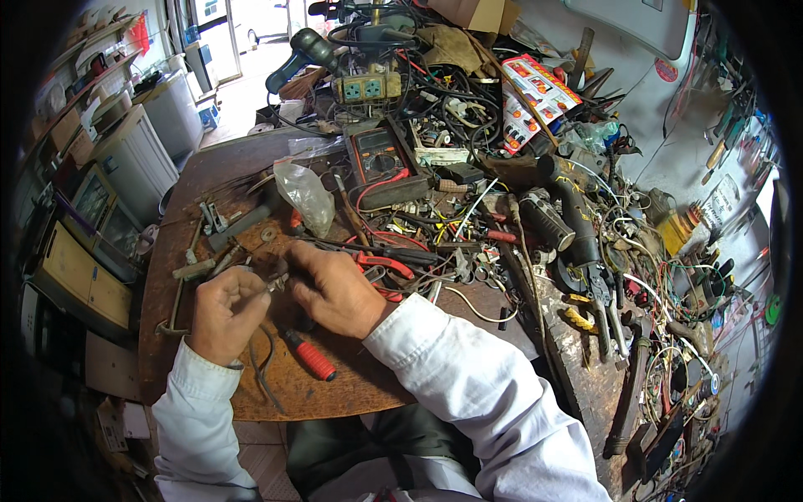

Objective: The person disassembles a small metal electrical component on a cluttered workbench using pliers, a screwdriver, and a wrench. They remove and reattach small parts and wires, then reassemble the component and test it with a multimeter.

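Note:
Over the near left of the wooden bench, my left hand [224, 316] and my right hand [341, 294] come together. Between their fingertips is a small greyish metal part [276, 283], mostly covered by the fingers, so its kind does not show. Both hands are closed in a pinch around it. Below my right hand lies a screwdriver with a red handle [311, 356], and a dark bent strip [266, 381] curves beside it. A clear plastic bag [304, 197] rests just beyond the hands. Pliers with red handles [385, 266] lie right of my right hand.
A multimeter [381, 159] stands farther back on the bench [226, 400]. Wires, scrap and tools crowd the right side, among them a black cylindrical tool [577, 217] and metal pliers [600, 293]. Metal fittings [216, 219] lie left. A heat gun [305, 57] sits at the back.

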Demonstrator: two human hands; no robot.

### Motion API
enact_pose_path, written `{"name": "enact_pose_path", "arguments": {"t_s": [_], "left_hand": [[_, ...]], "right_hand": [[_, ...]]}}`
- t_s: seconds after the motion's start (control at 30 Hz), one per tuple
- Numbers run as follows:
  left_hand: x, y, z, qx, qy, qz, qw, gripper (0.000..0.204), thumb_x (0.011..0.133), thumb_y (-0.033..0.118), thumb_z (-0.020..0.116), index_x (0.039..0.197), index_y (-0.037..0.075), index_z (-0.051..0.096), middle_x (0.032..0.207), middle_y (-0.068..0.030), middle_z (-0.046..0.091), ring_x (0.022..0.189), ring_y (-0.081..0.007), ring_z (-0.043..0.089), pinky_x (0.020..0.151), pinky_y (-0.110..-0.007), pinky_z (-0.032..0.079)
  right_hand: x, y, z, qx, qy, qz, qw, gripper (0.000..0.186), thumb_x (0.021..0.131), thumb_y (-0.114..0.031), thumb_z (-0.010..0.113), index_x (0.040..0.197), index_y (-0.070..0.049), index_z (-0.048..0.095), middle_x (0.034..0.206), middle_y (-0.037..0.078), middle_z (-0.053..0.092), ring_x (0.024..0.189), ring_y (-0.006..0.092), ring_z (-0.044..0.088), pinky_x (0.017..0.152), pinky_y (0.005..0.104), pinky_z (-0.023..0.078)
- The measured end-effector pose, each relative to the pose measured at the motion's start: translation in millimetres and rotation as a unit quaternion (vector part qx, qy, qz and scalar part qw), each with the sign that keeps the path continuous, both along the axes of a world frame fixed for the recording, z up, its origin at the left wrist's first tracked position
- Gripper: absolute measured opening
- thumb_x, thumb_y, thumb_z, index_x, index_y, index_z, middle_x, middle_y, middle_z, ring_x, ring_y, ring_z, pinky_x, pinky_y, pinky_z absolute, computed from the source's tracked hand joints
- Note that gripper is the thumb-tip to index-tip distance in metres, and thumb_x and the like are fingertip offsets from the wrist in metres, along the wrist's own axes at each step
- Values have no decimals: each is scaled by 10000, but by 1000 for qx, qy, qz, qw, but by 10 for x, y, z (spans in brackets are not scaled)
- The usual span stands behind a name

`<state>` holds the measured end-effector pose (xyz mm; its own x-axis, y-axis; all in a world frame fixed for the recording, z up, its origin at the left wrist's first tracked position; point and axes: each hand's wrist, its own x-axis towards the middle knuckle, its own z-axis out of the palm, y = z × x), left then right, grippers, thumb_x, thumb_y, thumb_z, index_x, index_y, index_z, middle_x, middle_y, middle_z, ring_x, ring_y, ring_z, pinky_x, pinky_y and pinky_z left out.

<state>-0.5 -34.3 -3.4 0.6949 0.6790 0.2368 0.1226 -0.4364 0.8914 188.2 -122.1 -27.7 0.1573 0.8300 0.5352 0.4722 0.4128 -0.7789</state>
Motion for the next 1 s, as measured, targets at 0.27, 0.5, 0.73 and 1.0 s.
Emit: {"name": "enact_pose_path", "arguments": {"t_s": [0.27,0.5,0.73,1.0], "left_hand": [[12,-2,-8,4,-4,-11,1000,45,874,-29,640,904,-6,617,805,-7,644,722,-38,566,635,-222,447],[20,10,-30,1,-10,-7,1000,45,875,-34,637,903,-5,617,802,-3,638,721,-39,567,634,-221,443],[18,5,0,8,-6,-3,1000,57,879,-61,615,912,-16,619,823,-20,652,745,-51,585,666,-224,462],[6,24,-47,6,-28,8,1000,94,864,-76,631,946,-32,619,847,-40,671,790,-75,619,708,-241,495]], "right_hand": [[-10,44,12,-17,222,84,971,125,868,-1,680,970,47,627,842,138,677,784,171,640,719,337,516],[72,70,-57,-67,168,118,976,113,878,80,614,974,20,616,866,26,653,831,94,612,735,266,515],[73,81,-61,-75,207,157,963,193,839,122,563,995,28,628,930,39,660,872,102,622,791,265,516],[2,78,-31,-45,299,190,934,313,913,84,638,1218,58,576,1002,69,672,920,146,664,825,303,550]]}}
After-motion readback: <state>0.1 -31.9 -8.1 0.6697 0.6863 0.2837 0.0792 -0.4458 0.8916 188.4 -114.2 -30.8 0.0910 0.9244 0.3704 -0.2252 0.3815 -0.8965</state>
